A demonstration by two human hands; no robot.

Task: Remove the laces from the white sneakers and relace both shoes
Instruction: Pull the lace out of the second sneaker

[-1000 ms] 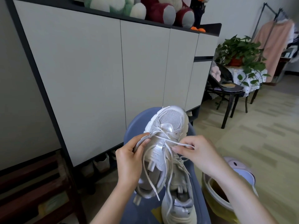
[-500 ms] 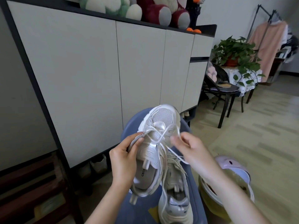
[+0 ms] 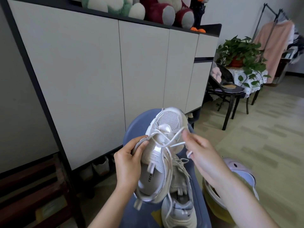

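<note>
A white sneaker (image 3: 164, 139) is held up, toe pointing away, over a blue stool (image 3: 141, 119). My left hand (image 3: 130, 163) grips its left side, thumb on the grey collar. My right hand (image 3: 199, 153) is just right of the shoe, fingers curled, and pinches the white lace (image 3: 174, 139), whose loose loops cross the tongue and whose ends hang down. The second sneaker (image 3: 179, 206) lies on the stool beneath, heel toward me.
A tall cabinet (image 3: 92, 79) with pale doors stands close ahead, plush toys on top. A yellow bin with a lilac lid (image 3: 238, 178) sits at my right. Further right are a black chair (image 3: 230, 94), a potted plant (image 3: 238, 51) and a clothes rack.
My right hand has drawn the lace out to the right, away from the eyelets, so the loops stand looser. The left hand keeps its hold on the shoe.
</note>
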